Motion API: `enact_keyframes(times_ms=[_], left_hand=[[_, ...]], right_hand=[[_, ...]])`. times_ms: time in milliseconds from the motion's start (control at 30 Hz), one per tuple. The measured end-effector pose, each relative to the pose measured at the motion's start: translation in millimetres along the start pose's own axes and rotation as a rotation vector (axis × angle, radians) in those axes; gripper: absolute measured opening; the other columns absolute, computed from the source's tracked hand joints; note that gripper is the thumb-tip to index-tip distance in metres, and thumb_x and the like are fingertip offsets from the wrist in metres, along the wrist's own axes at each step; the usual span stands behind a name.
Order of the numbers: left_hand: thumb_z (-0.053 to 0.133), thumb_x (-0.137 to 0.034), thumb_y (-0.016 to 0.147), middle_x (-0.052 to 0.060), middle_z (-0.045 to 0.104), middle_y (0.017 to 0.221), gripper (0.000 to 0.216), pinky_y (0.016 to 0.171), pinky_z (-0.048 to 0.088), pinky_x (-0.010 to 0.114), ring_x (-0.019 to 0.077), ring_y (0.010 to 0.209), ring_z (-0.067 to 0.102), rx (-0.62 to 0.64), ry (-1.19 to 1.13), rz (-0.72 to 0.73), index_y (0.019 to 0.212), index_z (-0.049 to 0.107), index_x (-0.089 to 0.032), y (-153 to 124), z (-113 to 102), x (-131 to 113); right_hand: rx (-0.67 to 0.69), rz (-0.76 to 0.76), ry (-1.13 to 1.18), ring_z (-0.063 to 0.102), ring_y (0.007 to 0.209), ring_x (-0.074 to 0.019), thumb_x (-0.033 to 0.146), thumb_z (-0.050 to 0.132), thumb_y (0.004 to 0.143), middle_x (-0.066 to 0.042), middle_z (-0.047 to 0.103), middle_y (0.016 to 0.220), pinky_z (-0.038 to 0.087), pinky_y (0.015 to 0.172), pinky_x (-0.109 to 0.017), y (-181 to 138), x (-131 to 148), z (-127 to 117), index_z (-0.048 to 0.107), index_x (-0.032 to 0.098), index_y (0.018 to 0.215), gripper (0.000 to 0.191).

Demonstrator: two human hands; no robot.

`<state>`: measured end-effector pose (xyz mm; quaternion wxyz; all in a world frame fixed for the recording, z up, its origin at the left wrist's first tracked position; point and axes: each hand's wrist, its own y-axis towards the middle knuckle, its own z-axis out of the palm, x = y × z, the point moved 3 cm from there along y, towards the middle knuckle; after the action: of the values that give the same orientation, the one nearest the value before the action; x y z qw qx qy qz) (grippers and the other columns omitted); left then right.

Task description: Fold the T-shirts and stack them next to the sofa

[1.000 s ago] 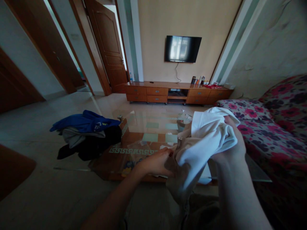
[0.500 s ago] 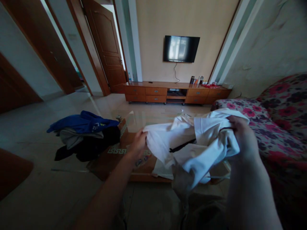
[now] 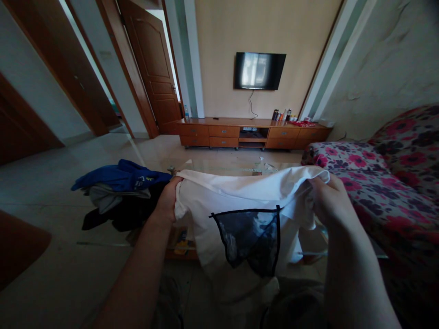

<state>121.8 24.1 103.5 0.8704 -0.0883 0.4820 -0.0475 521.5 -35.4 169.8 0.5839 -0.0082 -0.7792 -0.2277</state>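
Observation:
A white T-shirt (image 3: 199, 228) with a dark printed panel edged in black hangs stretched between my two hands, above the near side of a glass-topped coffee table (image 3: 219, 168). My left hand (image 3: 168, 198) is closed on its left upper corner. On the other side, my right hand (image 3: 327, 196) grips the right upper corner, its fingertips partly hidden by the cloth. The shirt's lower end droops toward my knees and blurs into shadow. Left of my left hand lies a pile of clothes, with a blue garment (image 3: 121, 176) on top, a grey one (image 3: 104, 198) below and black cloth (image 3: 137, 210) underneath.
A floral-covered sofa (image 3: 360, 160) stands along the right. Beyond the table, a low wooden TV cabinet (image 3: 222, 132) with bottles (image 3: 281, 115) on it runs under a wall-mounted television (image 3: 259, 71). A rounded brown edge (image 3: 24, 249) juts in at the left.
The bunched white shirt is now spread wide, its dark panel showing. My left hand has moved left and slightly up; my right hand has shifted slightly left and down.

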Motion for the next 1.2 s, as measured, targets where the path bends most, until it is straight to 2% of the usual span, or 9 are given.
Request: enact_keyframes(times_ms=[100, 200, 367, 500, 667, 767, 867, 967, 1200], left_hand=[[0.066, -0.040, 0.079, 0.005, 0.074, 0.074, 0.037, 0.066, 0.060, 0.032, 0.0253, 0.072, 0.074, 0.009, 0.061, 0.034, 0.105, 0.070, -0.014, 1, -5, 1], [0.073, -0.047, 0.074, 0.003, 0.070, 0.070, 0.038, 0.057, 0.053, 0.027, 0.0213, 0.065, 0.068, 0.084, 0.263, 0.140, 0.095, 0.070, -0.015, -6, -9, -3], [0.086, -0.043, 0.063, 0.000, 0.065, 0.077, 0.041, 0.057, 0.043, 0.021, 0.0150, 0.068, 0.059, 0.449, 0.899, 0.195, 0.086, 0.067, -0.015, -42, -3, -17], [0.089, -0.044, 0.059, -0.002, 0.063, 0.083, 0.049, 0.062, 0.043, 0.021, 0.0159, 0.075, 0.059, 0.639, 1.144, 0.187, 0.091, 0.065, -0.017, -75, 1, -23], [0.084, -0.043, 0.064, 0.003, 0.070, 0.104, 0.054, 0.076, 0.048, 0.026, 0.0246, 0.094, 0.065, 0.690, 1.315, 0.202, 0.109, 0.069, -0.019, -100, -4, -26], [0.072, -0.043, 0.076, 0.004, 0.072, 0.109, 0.040, 0.085, 0.049, 0.030, 0.0264, 0.100, 0.065, 0.619, 1.372, 0.310, 0.108, 0.072, -0.019, -105, -13, -36], [0.066, -0.048, 0.080, 0.006, 0.072, 0.097, 0.033, 0.083, 0.050, 0.031, 0.0264, 0.093, 0.065, 0.401, 1.384, 0.456, 0.091, 0.074, -0.018, -104, -28, -51], [0.068, -0.054, 0.078, 0.006, 0.072, 0.089, 0.037, 0.075, 0.050, 0.030, 0.0260, 0.087, 0.065, 0.214, 1.262, 0.496, 0.086, 0.075, -0.018, -102, -42, -63], [0.071, -0.059, 0.075, 0.005, 0.073, 0.081, 0.045, 0.060, 0.047, 0.025, 0.0227, 0.073, 0.063, 0.023, 1.021, 0.480, 0.092, 0.075, -0.018, -106, -49, -92]], right_hand=[[-0.062, 0.023, 0.027, 0.055, 0.065, -0.0145, 0.032, 0.060, 0.083, 0.001, 0.064, 0.080, 0.041, 0.056, -0.022, -1, 6, 1, 0.067, 0.022, 0.100, 0.021], [0.002, 0.070, -0.007, 0.055, 0.066, -0.0147, 0.031, 0.060, 0.082, 0.000, 0.063, 0.079, 0.040, 0.056, -0.022, -2, 16, 2, 0.067, 0.020, 0.098, 0.020], [0.315, -0.046, -0.188, 0.058, 0.071, -0.0163, 0.025, 0.071, 0.074, -0.003, 0.067, 0.093, 0.045, 0.058, -0.024, -11, 40, -9, 0.066, 0.020, 0.113, 0.040], [0.616, 0.000, 0.038, 0.066, 0.079, -0.0212, 0.028, 0.068, 0.077, -0.005, 0.069, 0.100, 0.051, 0.064, -0.028, -28, 50, -24, 0.061, 0.023, 0.126, 0.050], [0.633, -0.043, -0.032, 0.069, 0.087, -0.0230, 0.031, 0.076, 0.078, -0.008, 0.070, 0.107, 0.054, 0.071, -0.029, -38, 64, -47, 0.066, 0.021, 0.120, 0.044], [0.566, -0.077, -0.092, 0.067, 0.082, -0.0213, 0.036, 0.080, 0.076, -0.006, 0.071, 0.098, 0.053, 0.067, -0.027, -40, 68, -59, 0.070, 0.018, 0.104, 0.035], [0.401, 0.023, -0.019, 0.060, 0.065, -0.0156, 0.044, 0.080, 0.079, 0.000, 0.066, 0.078, 0.050, 0.057, -0.024, -42, 64, -71, 0.068, 0.020, 0.092, 0.030], [0.263, 0.087, 0.045, 0.056, 0.061, -0.0141, 0.050, 0.080, 0.079, 0.001, 0.064, 0.074, 0.048, 0.053, -0.023, -45, 63, -84, 0.068, 0.020, 0.088, 0.033], [0.372, 0.180, 0.070, 0.063, 0.067, -0.0181, 0.052, 0.075, 0.084, -0.005, 0.070, 0.081, 0.053, 0.061, -0.027, -55, 79, -85, 0.069, 0.018, 0.088, 0.034]])
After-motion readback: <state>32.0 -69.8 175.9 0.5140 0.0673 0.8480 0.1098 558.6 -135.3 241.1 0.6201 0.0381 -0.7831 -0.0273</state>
